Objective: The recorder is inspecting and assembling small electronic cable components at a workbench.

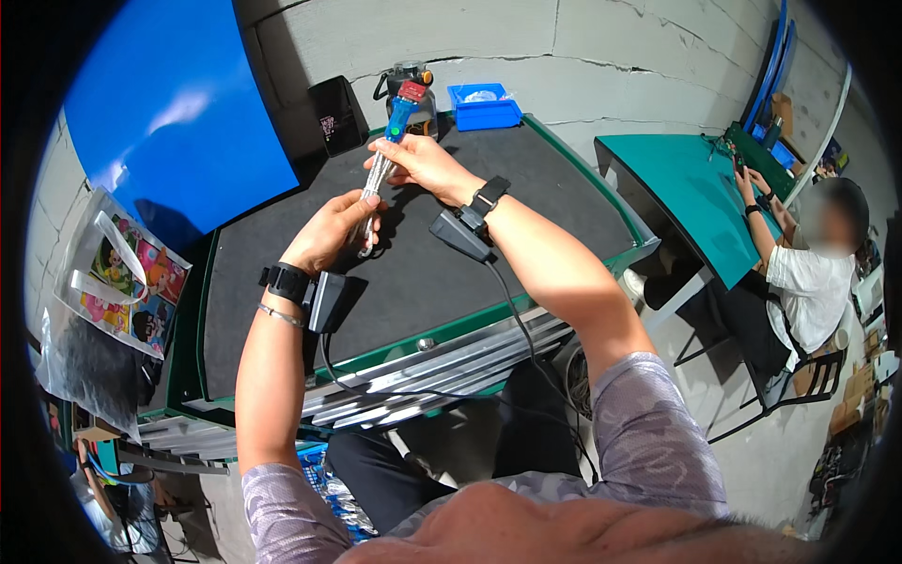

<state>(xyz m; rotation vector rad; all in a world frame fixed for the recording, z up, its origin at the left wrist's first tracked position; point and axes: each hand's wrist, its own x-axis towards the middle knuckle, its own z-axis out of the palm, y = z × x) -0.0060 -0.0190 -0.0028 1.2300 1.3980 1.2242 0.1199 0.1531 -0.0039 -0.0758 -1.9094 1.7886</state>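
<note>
Over the dark mat (432,254) I hold a long bundle of whitish-grey cord (379,173). It slants upward and away, and its far end has a blue piece (399,120) topped by a red one (412,91). My left hand (336,228) is closed round the lower part, where a loose end hangs below the fingers. Higher up, just under the blue piece, my right hand (423,167) pinches the bundle between thumb and fingers. What exactly the blue and red pieces are, I cannot tell.
Along the table's back stand a black box (338,115), a jar-like container (426,122) and a blue bin (485,110). Cables (515,315) trail from my wrist devices. A printed bag (132,273) is at left. A seated person (813,282) works at a green table (672,188) on the right.
</note>
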